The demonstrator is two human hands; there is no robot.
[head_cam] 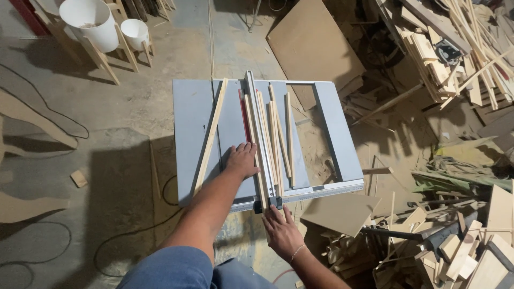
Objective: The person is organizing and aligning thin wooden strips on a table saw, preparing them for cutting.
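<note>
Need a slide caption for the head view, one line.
Left hand flat on grey saw table, right hand at fence end, beside thin wood strips.

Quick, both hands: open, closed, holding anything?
Left hand: open, flat on the saw table, holding nothing.
Right hand: open, fingertips at the near end of the fence rail, gripping nothing.

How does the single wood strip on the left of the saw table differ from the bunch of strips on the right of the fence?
The single wood strip lies alone and slanted across the grey table; the bunch of strips lies roughly along the metal fence. The single strip looks longer, spanning nearly the whole table; the bunch's strips are shorter. The left hand rests between the single strip and the fence; the right hand is at the fence's near end. All are thin, pale wood.
</note>
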